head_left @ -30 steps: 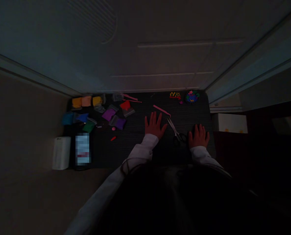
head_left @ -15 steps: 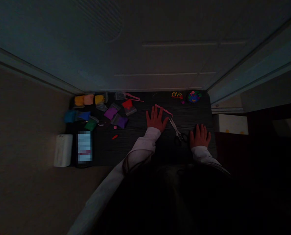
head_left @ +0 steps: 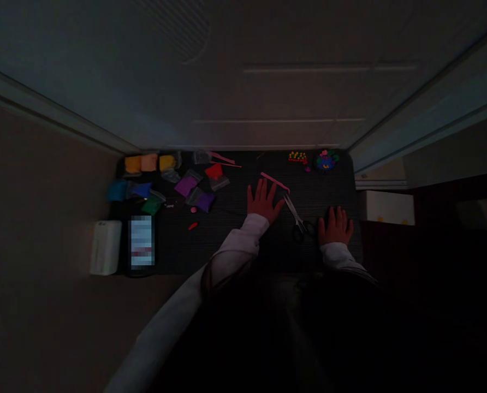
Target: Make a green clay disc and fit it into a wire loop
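Palm down on the dark table (head_left: 227, 251), my left hand (head_left: 263, 202) lies with its fingers spread and holds nothing. Just beyond its fingertips is a pink clay-tool-like stick (head_left: 274, 181), slanting down to the right. A pair of scissors (head_left: 296, 215) with black handles lies between my hands, blades slightly apart and pointing away from me. My right hand (head_left: 336, 226) rests flat to the right of the scissor handles, fingers apart, nothing in it. A small red piece (head_left: 192, 225) and a pink ball (head_left: 193, 209) lie left of my left hand.
Bags of coloured clay, among them purple (head_left: 206, 202), green (head_left: 151, 205) and yellow (head_left: 167, 162), cover the left side. A phone (head_left: 141, 243) lies beside a white box (head_left: 106, 247). Colourful clay figures (head_left: 326, 160) stand at the back right, near the wall.
Both hands stay flat on the table. My left hand has shifted very slightly to the right, and the whole view has tilted a little. The picture is somewhat darker.
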A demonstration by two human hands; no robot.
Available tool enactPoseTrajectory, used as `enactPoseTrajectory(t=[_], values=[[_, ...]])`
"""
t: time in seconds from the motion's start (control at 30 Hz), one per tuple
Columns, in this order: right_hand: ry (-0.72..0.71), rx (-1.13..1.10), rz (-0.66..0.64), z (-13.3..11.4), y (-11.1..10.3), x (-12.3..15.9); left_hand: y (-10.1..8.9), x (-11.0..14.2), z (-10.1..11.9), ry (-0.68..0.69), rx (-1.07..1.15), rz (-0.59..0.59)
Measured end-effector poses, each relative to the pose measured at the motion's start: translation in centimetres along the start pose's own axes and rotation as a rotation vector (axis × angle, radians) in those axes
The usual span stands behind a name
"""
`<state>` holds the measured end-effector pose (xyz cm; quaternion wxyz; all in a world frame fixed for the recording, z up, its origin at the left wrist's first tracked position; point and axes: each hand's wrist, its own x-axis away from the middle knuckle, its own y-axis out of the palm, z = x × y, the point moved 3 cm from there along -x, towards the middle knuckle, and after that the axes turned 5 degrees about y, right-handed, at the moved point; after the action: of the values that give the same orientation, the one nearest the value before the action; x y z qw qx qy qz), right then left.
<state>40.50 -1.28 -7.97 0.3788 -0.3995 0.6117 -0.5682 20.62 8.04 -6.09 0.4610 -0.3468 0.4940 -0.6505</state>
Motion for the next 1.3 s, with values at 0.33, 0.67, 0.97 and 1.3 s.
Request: enactPoseTrajectory(t=[0.33, 0.67, 0.97, 1.3], values=[[-0.018, -0.006, -0.036, 0.0, -0.3, 0.0, 0.1, 3.8, 0.8, 0.033, -0.017, -0.034], [0.003, 0.008, 0.032, 0.3, 0.7, 0.0, -0.4, 0.0, 0.1, -0.028, -0.020, 0.048], [0.002, -0.014, -0.005, 0.3, 0.3, -0.1, -2.8, -0.3, -4.3, 0.016, -0.048, 0.061], [-0.017, -0.010, -0.026, 0.1, -0.2, 0.0, -1.2, 3.7, -5.1, -0.064, -0.061, 0.003]])
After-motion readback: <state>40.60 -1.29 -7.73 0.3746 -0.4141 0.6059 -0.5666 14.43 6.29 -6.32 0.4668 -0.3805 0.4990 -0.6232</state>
